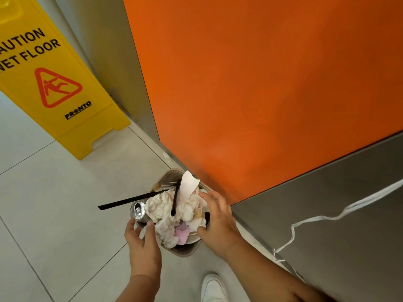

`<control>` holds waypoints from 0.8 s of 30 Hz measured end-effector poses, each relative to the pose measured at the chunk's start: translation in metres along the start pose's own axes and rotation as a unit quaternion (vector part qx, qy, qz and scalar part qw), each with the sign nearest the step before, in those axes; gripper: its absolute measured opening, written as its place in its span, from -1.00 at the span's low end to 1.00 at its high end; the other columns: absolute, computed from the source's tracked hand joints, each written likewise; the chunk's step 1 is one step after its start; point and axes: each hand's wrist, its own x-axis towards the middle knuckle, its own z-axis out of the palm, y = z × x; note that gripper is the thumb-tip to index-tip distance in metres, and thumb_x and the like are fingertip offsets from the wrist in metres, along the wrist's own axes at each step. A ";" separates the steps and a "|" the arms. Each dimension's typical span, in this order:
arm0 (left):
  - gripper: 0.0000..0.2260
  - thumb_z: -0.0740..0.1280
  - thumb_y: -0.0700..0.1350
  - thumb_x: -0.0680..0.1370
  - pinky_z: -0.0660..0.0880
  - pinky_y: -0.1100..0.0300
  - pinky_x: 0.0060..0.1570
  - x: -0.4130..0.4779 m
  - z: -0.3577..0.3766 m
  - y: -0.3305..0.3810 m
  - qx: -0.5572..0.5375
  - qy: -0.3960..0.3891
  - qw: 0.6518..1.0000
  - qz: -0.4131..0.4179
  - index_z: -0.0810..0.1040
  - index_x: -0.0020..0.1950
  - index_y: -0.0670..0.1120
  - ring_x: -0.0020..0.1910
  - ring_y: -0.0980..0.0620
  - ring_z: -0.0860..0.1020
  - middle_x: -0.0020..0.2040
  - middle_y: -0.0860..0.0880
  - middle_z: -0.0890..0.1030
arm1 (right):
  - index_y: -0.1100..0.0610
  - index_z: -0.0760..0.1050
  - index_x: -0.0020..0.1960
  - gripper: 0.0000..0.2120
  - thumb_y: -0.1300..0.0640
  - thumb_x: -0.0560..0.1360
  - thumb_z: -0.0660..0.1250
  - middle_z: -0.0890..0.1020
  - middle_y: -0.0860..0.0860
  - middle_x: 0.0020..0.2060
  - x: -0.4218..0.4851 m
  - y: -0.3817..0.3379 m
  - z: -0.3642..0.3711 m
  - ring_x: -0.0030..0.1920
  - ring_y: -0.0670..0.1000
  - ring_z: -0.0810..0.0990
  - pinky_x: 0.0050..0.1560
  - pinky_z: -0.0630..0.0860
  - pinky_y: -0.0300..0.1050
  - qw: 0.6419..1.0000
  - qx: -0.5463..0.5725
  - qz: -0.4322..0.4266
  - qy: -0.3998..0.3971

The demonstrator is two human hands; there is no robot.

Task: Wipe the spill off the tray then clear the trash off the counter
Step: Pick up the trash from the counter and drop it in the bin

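Observation:
A small tan trash bin (pixel 187 251) stands on the floor, heaped with crumpled stained paper napkins (pixel 172 212), a silver drink can (pixel 137 210), two black straws (pixel 130 199), a pink wrapper (pixel 182 233) and a white paper slip (pixel 188 184). My left hand (pixel 141 247) hovers at the bin's left side just below the can, fingers loosely spread. My right hand (pixel 218 221) is at the bin's right side, fingers spread over the napkins. Neither hand holds anything. The tray and counter top are out of view.
An orange cabinet panel (pixel 250 83) rises right behind the bin. A steel surface (pixel 338 225) with a loose white cord (pixel 305 221) lies to the right. A yellow wet-floor sign (pixel 50 79) stands at the left on pale floor tiles (pixel 54 203). My white shoe (pixel 213 288) shows below.

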 end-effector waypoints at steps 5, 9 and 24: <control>-0.56 0.10 0.22 0.58 0.22 0.03 0.33 -0.001 0.008 0.012 -0.029 -0.040 0.997 -0.064 0.11 0.44 0.28 0.37 -0.02 0.34 0.35 0.11 0.36 | -0.21 0.17 0.41 -0.30 0.16 0.36 0.33 0.09 -0.25 0.39 -0.003 -0.008 -0.007 0.36 -0.10 0.19 0.33 0.34 0.01 1.000 0.008 -0.006 0.006; -0.54 0.00 0.26 0.59 0.11 -0.04 0.42 -0.009 0.019 0.008 -0.011 -0.064 0.996 -0.068 -0.01 0.47 0.34 0.48 -0.05 0.21 0.51 0.05 0.21 | -0.17 0.18 0.41 -0.33 0.15 0.39 0.32 0.09 -0.25 0.38 -0.006 -0.009 -0.004 0.37 -0.11 0.18 0.34 0.33 0.00 1.000 0.008 -0.015 0.003; -0.54 0.08 0.18 0.60 0.27 -0.08 0.35 0.020 -0.012 -0.001 -0.006 -0.007 0.991 -0.131 0.11 0.48 0.16 0.31 -0.14 0.40 0.42 0.02 0.32 | -0.19 0.22 0.38 -0.38 0.15 0.40 0.32 0.13 -0.29 0.34 -0.015 -0.010 -0.019 0.34 -0.11 0.26 0.34 0.33 0.01 0.999 0.034 -0.025 0.018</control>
